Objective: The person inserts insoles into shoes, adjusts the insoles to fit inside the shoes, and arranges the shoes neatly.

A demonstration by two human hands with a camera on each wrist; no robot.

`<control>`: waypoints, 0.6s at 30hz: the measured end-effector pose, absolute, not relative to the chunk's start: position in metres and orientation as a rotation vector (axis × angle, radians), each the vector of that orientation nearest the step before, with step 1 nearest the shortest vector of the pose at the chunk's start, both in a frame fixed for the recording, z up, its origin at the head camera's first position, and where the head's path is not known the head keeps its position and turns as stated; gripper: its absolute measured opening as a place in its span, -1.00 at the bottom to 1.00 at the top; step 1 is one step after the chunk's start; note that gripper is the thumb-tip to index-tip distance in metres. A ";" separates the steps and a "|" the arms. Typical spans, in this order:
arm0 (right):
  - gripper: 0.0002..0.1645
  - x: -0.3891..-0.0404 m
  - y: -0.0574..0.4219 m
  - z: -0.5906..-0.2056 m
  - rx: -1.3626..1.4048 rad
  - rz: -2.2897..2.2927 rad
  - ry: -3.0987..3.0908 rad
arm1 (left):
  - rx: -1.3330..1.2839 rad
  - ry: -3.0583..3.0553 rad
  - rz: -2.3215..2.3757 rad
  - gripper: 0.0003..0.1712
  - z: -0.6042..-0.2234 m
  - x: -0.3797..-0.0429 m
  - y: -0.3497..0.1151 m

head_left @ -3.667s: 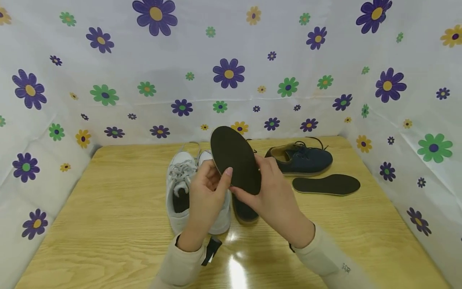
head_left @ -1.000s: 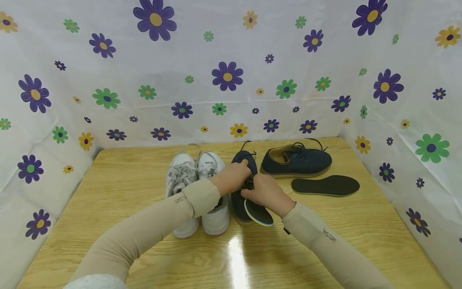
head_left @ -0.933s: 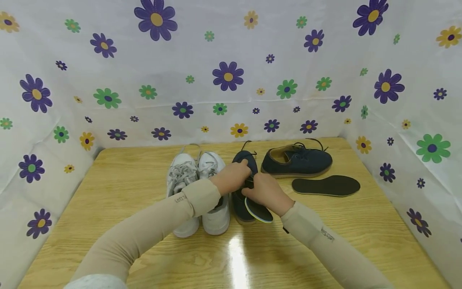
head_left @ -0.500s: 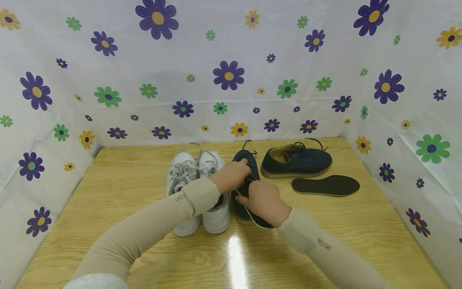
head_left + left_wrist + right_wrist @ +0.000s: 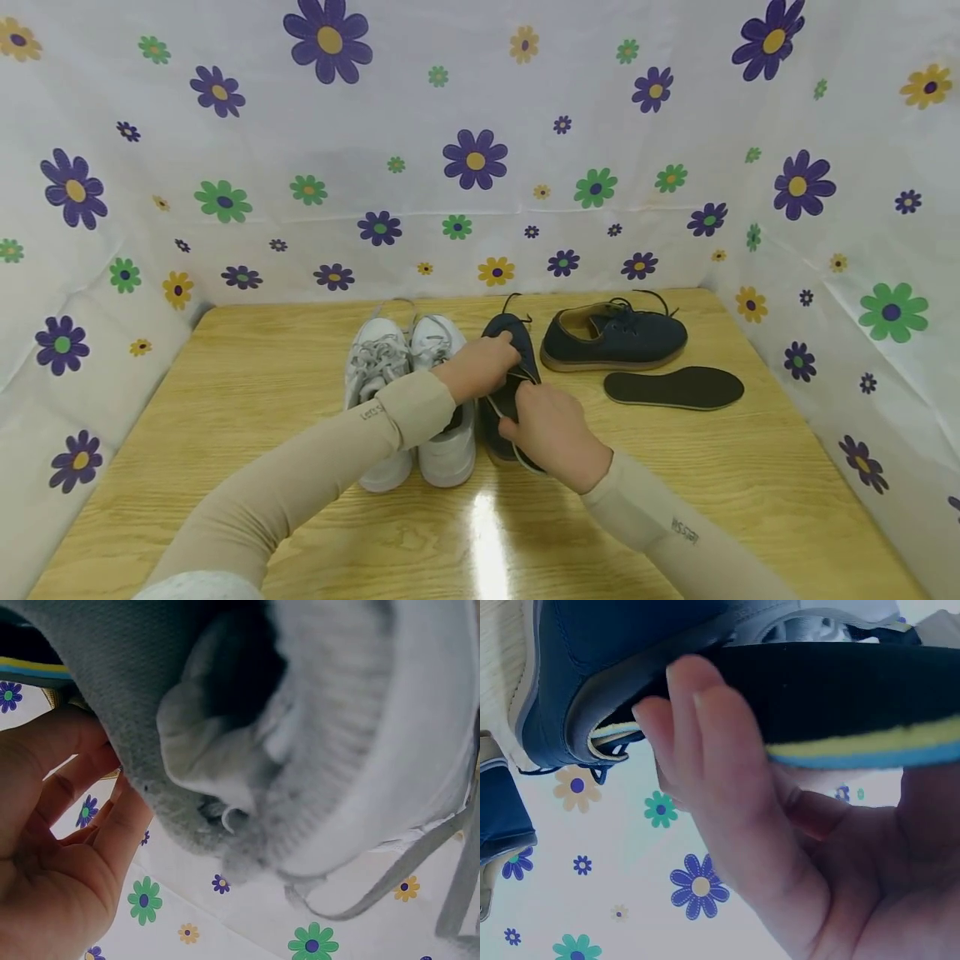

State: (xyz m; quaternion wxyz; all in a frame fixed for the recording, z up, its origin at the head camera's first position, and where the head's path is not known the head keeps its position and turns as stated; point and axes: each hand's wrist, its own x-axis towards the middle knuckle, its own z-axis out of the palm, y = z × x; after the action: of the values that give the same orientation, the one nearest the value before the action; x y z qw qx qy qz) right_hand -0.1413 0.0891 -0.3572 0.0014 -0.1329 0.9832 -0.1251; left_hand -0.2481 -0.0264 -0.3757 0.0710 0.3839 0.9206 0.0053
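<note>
A navy lace-up shoe (image 5: 504, 325) stands toe away from me, right of the white sneakers. My left hand (image 5: 482, 367) reaches across and grips its upper near the tongue; in the left wrist view a sneaker partly hides those fingers. My right hand (image 5: 553, 429) holds a black insole (image 5: 855, 694) with a yellow-and-blue edge, thumb on one side and fingers on the other. The insole's front end is inside the shoe's opening, and its heel end slants up and out toward me.
A pair of white sneakers (image 5: 446, 458) stands left of the shoe on the wooden table (image 5: 247, 375). To the right are a second navy shoe (image 5: 637, 340), on its sole, and another black insole (image 5: 675, 388) lying flat. Flowered cloth (image 5: 420, 108) encloses the back and sides.
Earlier both hands held the insole up in the air. Since then the left hand took hold of the shoe and the insole's front entered it. Lately the right hand shifted slightly nearer.
</note>
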 end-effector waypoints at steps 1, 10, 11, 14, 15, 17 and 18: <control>-0.65 -0.143 0.088 -0.359 -0.424 -0.385 3.104 | 1.155 2.767 0.018 -0.86 -0.376 -0.248 -0.026; -0.66 -0.156 0.077 -0.370 -0.392 -0.288 3.154 | 1.161 2.767 0.090 -0.89 -0.380 -0.250 -0.027; -0.63 -0.155 0.076 -0.370 -0.386 -0.278 3.147 | 1.165 2.771 0.093 -0.88 -0.379 -0.250 -0.027; -0.54 -0.147 0.079 -0.366 -0.331 -0.319 3.119 | 1.173 2.777 0.097 -0.87 -0.378 -0.249 -0.028; -0.51 -0.143 0.081 -0.364 -0.312 -0.346 3.106 | 1.173 2.774 0.099 -0.86 -0.377 -0.249 -0.029; -0.50 -0.135 0.086 -0.358 -0.264 -0.456 3.057 | 1.174 2.771 0.105 -0.85 -0.376 -0.249 -0.030; -0.49 -0.131 0.089 -0.356 -0.244 -0.503 3.042 | 1.169 2.770 0.116 -0.84 -0.376 -0.249 -0.031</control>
State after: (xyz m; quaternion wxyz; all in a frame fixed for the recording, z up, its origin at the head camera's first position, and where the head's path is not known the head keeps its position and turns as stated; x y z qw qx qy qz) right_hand -0.1313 0.0889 -0.3556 0.0243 -0.0790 0.9832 -0.1626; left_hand -0.2485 -0.0311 -0.3757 0.0665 0.3878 0.9185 0.0385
